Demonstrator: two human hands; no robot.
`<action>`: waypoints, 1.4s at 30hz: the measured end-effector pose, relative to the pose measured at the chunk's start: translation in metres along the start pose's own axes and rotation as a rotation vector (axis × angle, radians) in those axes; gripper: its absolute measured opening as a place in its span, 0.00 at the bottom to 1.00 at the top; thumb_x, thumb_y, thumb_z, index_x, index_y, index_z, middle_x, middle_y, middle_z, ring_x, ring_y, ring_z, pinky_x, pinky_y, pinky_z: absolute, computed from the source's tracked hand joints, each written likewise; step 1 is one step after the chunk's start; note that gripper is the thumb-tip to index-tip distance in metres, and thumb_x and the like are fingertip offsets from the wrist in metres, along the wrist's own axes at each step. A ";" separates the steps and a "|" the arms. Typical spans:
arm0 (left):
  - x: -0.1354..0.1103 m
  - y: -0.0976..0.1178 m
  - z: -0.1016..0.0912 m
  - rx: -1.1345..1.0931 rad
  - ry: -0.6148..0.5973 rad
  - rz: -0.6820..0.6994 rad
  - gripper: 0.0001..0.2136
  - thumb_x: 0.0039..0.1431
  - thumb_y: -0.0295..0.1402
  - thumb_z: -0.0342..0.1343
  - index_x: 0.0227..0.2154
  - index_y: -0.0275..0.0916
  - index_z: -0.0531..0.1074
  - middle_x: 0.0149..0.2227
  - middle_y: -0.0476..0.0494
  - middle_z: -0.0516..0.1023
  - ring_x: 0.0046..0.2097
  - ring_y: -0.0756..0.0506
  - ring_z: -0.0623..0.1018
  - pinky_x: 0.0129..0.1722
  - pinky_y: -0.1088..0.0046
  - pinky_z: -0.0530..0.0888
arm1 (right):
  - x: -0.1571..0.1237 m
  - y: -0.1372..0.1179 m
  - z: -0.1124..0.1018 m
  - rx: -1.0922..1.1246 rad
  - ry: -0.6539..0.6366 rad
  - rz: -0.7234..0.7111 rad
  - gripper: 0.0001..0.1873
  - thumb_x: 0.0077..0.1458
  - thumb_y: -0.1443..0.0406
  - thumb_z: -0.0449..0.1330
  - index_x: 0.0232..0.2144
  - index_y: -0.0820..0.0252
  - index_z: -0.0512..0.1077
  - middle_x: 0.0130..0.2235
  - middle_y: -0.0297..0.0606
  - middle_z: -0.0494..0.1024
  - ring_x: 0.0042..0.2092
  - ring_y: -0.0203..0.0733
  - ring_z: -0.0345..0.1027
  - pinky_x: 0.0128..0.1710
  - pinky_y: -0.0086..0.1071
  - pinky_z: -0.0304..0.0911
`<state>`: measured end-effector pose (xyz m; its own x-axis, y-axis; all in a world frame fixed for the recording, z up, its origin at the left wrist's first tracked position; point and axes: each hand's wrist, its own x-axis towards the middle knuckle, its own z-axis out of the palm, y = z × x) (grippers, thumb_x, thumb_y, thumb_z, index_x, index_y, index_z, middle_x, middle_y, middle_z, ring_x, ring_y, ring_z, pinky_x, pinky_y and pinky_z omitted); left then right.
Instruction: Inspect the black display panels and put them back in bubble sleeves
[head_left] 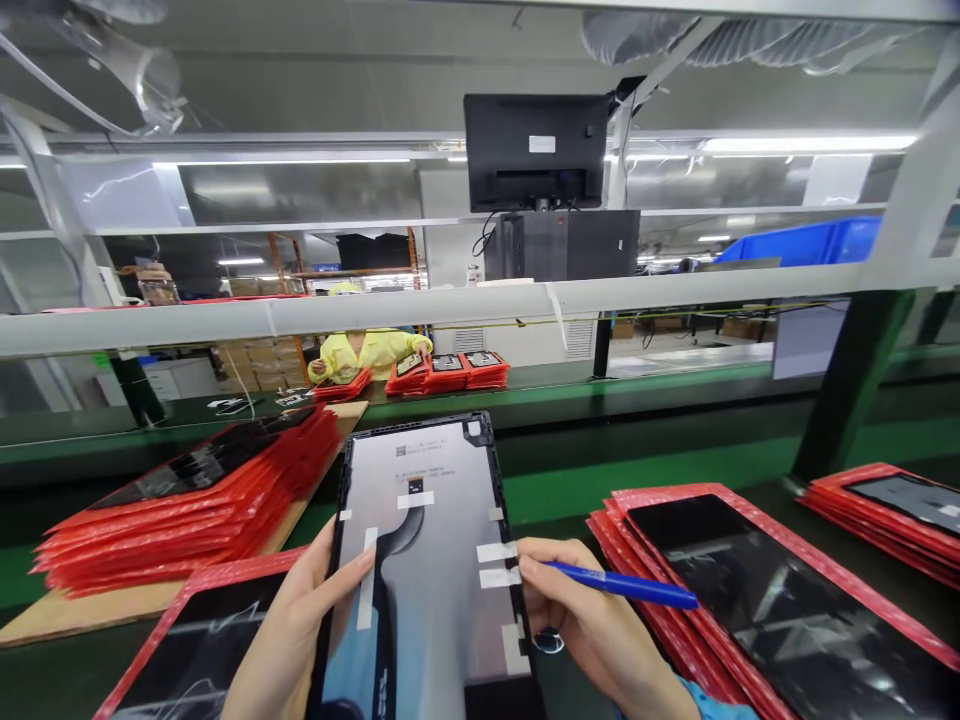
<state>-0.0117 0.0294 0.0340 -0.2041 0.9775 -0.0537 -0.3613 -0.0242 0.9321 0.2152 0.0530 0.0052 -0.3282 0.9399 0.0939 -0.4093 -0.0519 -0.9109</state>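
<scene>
Display panel: the dark-framed display panel [442, 600] is between your two hands, its pale, shiny side facing you.
Left hand: your left hand [296, 615] is clamped on the panel's left edge, thumb flat on its face.
Right hand: your right hand [592, 625] is closed round a blue pen [637, 587], fingertips at the panel's right edge.
White tape: short strips [496, 552] lie on the panel beside your right thumb.
Red pouches: one pile [202, 505] sits left of the panel on a brown board [97, 610]; another [645, 560], topped by a black screen [795, 600], sits right of it.
Co-worker: a person in yellow [367, 348] is well beyond the panel, near more red pouches [487, 375].
</scene>
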 end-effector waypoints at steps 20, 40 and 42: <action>-0.009 0.000 0.000 0.059 0.151 0.000 0.32 0.41 0.35 0.68 0.53 0.53 0.67 0.47 0.54 0.79 0.51 0.40 0.75 0.45 0.73 0.76 | -0.015 -0.010 0.013 -0.268 -0.216 -0.091 0.23 0.45 0.74 0.56 0.46 0.59 0.70 0.26 0.28 0.67 0.28 0.31 0.60 0.26 0.24 0.53; -0.014 -0.010 -0.002 0.159 0.053 0.120 0.33 0.44 0.38 0.66 0.56 0.51 0.63 0.54 0.54 0.74 0.54 0.43 0.72 0.45 0.82 0.73 | -0.016 -0.004 0.016 -0.666 0.062 -0.224 0.12 0.55 0.60 0.54 0.23 0.60 0.67 0.21 0.27 0.56 0.24 0.33 0.49 0.23 0.27 0.49; -0.014 -0.011 -0.002 0.162 0.049 0.123 0.34 0.45 0.37 0.66 0.57 0.51 0.62 0.54 0.54 0.74 0.54 0.43 0.73 0.45 0.82 0.73 | -0.015 -0.004 0.017 -0.670 0.065 -0.224 0.13 0.55 0.62 0.54 0.21 0.60 0.64 0.19 0.25 0.52 0.22 0.31 0.44 0.21 0.27 0.44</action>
<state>-0.0070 0.0158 0.0239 -0.2826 0.9579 0.0502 -0.1808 -0.1046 0.9779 0.2069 0.0334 0.0140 -0.2372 0.9232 0.3024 0.1582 0.3439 -0.9256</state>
